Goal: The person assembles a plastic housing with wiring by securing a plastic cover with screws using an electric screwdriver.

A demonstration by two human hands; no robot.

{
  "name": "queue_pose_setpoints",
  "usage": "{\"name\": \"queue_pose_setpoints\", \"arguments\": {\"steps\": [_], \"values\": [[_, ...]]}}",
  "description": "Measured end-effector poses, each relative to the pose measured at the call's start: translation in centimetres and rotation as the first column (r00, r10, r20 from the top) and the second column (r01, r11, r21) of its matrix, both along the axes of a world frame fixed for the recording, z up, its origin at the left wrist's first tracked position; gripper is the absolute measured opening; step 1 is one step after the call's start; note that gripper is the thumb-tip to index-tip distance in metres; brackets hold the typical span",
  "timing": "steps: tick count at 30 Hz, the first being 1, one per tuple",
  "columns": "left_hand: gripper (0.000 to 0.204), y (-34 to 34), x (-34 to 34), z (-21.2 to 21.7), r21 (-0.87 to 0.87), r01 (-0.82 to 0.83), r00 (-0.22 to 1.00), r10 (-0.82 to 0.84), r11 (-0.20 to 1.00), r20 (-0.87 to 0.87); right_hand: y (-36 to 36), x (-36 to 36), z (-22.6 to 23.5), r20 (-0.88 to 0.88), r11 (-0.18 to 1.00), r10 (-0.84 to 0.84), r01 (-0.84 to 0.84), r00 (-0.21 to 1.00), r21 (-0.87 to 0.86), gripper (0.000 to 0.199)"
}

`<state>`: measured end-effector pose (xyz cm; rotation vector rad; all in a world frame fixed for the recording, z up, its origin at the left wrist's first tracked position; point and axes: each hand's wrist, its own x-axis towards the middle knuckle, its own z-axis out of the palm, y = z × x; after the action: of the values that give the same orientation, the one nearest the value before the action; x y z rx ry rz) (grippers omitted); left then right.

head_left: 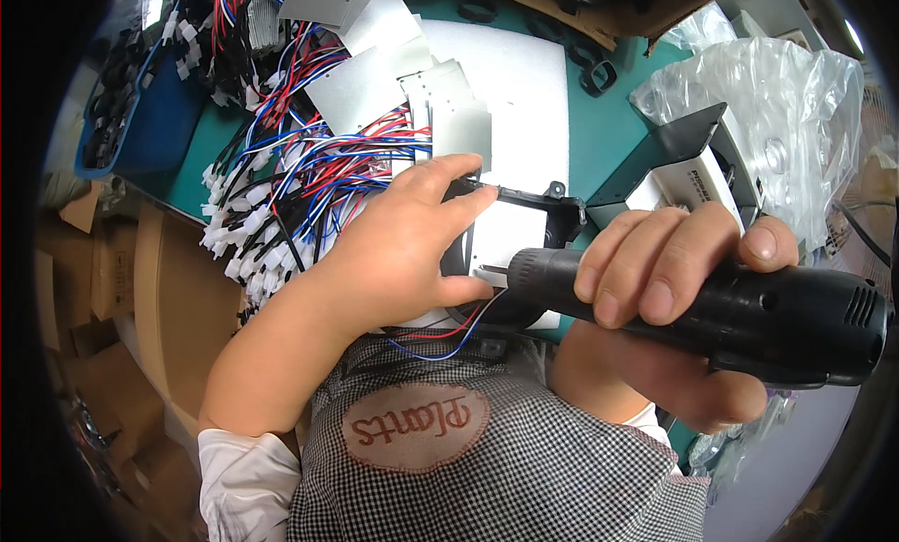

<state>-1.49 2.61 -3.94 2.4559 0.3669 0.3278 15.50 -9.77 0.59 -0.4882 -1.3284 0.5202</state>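
My right hand (674, 270) wraps round a black powered screwdriver (730, 308), held level with its tip pointing left. The thin bit (493, 269) reaches the lower part of a pale flat plate (510, 231) set inside a black housing (565, 225). My left hand (403, 233) steadies the housing from its left side, thumb at the lower edge and fingers at the upper edge. Part of the housing is hidden under my hands and the tool. Red, white and blue wires (435, 345) trail from the housing toward my apron.
A heap of wires with white connectors (272, 205) lies left of the housing. Metal plates (361, 83) rest on a white foam sheet (534, 83). At right are a black box-shaped housing (646, 158) and clear plastic bags (796, 102). A blue bin (159, 120) stands far left.
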Motion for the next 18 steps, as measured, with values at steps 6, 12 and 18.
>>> {"name": "queue_pose_setpoints", "arguments": {"steps": [6, 12, 18], "values": [[0.074, 0.1, -0.1, -0.3, -0.030, -0.016, 1.000, 0.016, 0.999, 0.007, 1.5, -1.0, -0.7, 0.002, 0.992, -0.124, 0.124, 0.992, -0.018, 0.075], [0.070, 0.1, 0.1, 0.2, -0.088, 0.014, 1.000, -0.015, 0.996, -0.018, 1.6, -2.2, 0.2, 0.073, 0.987, -0.147, 0.151, 0.986, -0.060, 0.068], [0.070, 0.1, -0.5, -0.4, -0.061, -0.007, 0.999, 0.005, 0.998, -0.037, 2.5, -1.1, 1.0, 0.318, 0.992, 0.080, -0.043, 0.945, -0.121, 0.069]]}}
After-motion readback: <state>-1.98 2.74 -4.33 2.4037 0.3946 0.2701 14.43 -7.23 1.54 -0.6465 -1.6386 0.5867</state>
